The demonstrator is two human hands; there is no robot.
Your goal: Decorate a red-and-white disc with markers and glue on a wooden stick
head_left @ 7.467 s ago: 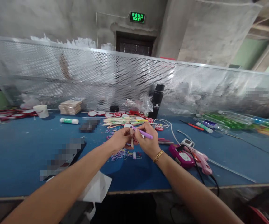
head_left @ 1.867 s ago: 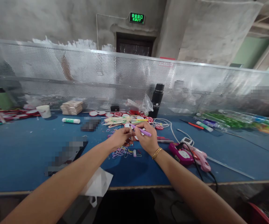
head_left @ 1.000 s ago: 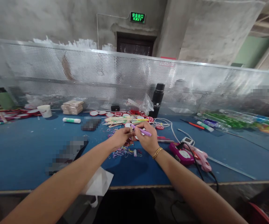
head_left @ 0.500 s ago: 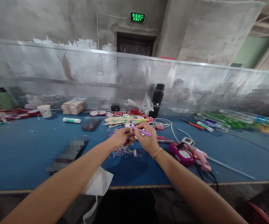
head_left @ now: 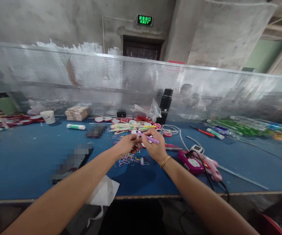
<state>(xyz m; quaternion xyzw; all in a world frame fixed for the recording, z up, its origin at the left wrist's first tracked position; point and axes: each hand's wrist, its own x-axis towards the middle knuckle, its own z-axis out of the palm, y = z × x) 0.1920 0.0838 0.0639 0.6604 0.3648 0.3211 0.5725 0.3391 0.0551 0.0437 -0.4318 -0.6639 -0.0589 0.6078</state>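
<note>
By the look of the grip, a stray purple mark is the likeliest slip: a firm press of the purple pen (head_left: 152, 139) could twist the pale stick (head_left: 138, 142), thin and held only by fingertips, and send the stroke skidding. With the black flask (head_left: 165, 106) as landmark, the stick stands on its near side, further left, between the two hands, the pen's tip at or just beside it. The left hand (head_left: 128, 144) is nearly closed, pinching the stick; the right hand (head_left: 155, 148) is curled around the pen.
</note>
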